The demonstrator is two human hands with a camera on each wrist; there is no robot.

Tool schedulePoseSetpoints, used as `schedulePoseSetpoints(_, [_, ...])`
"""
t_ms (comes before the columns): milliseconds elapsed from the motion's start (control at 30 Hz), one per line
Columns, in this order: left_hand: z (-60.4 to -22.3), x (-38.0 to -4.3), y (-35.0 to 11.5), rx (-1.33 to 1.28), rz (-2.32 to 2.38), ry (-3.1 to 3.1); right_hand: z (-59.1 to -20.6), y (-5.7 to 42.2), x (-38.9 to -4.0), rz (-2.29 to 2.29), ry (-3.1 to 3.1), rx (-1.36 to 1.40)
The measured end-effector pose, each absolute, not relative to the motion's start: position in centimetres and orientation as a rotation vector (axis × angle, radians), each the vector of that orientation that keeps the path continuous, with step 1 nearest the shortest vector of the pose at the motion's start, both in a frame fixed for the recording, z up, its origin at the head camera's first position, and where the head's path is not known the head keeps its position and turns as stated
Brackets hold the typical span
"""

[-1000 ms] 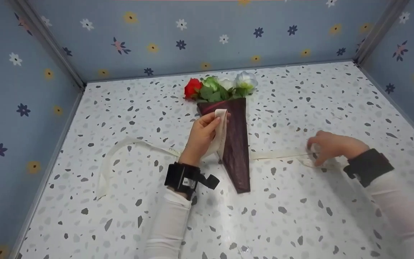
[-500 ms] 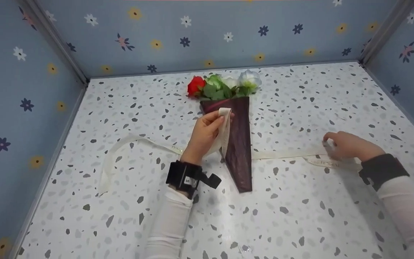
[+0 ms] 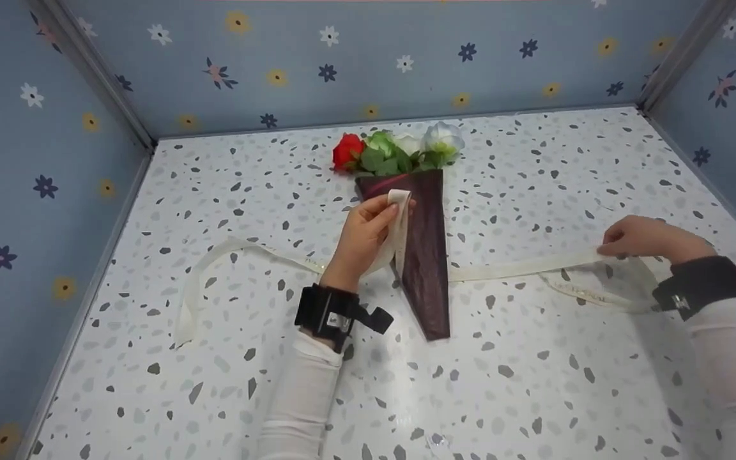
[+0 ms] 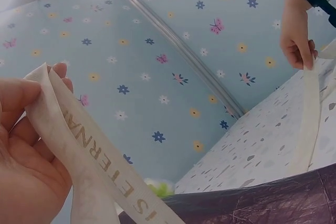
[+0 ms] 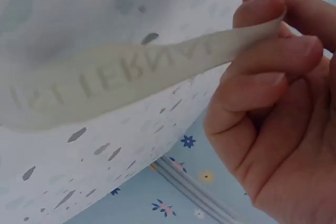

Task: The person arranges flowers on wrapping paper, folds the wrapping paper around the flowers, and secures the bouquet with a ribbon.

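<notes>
A bouquet in dark maroon wrapping (image 3: 429, 281) lies at mid-table, with red, green, white and pale blue flowers (image 3: 400, 153) at its far end. My left hand (image 3: 361, 236) pinches a folded loop of cream ribbon (image 3: 400, 207) over the wrapping; gold letters show on the ribbon (image 4: 107, 163) in the left wrist view. Off to the right, my right hand (image 3: 643, 239) pinches the ribbon's other stretch (image 3: 521, 268) between thumb and fingers, drawn nearly straight from the bouquet. Beyond those fingers the ribbon (image 5: 126, 80) hangs in a slack curve, seen in the right wrist view.
A loose ribbon tail (image 3: 189, 300) curves over the speckled white table (image 3: 170, 409) on the left. Blue flower-patterned panels (image 3: 368, 57) wall the table at the back and both sides. A small clear scrap (image 3: 437, 441) lies near the front edge.
My right hand has moved right, from reaching over the ribbon to pinching it, and its stretch from the bouquet is pulled straighter. The left hand keeps its pinch on the loop.
</notes>
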State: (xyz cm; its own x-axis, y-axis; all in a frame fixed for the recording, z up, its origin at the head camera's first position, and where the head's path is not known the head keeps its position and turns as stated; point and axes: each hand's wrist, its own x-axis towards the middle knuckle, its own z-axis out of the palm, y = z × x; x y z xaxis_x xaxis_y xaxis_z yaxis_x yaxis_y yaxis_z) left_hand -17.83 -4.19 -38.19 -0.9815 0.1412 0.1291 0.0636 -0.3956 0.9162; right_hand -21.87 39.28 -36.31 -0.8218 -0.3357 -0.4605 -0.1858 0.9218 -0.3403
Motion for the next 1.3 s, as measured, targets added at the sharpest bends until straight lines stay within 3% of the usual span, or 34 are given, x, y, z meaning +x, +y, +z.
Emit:
schedulePoseSetpoints(133, [-38.1,-17.9,-4.2,0.306,2.59,1.673,-34.2,39.7,-22.1,-0.771,2.407,-0.338])
schedulePoseSetpoints(300, [-38.0,-17.8,-4.2,0.275,2.627,1.597,-32.9,38.9,-23.4,-1.463,1.793,-0.684])
schedulePoseSetpoints(567, [-37.8,-17.6,-4.1,0.306,2.654,1.553,-32.5,30.7,-25.0,-2.023,1.295,-0.902])
schedulePoseSetpoints(1000, [-37.8,-17.5,-4.2,0.29,2.638,1.588,-33.7,18.1,-26.1,-2.203,1.516,-0.796])
schedulePoseSetpoints(1300, [-37.7,-17.7,-3.9,0.293,2.657,1.558,-36.5,12.6,-26.4,-1.91,2.037,-0.695])
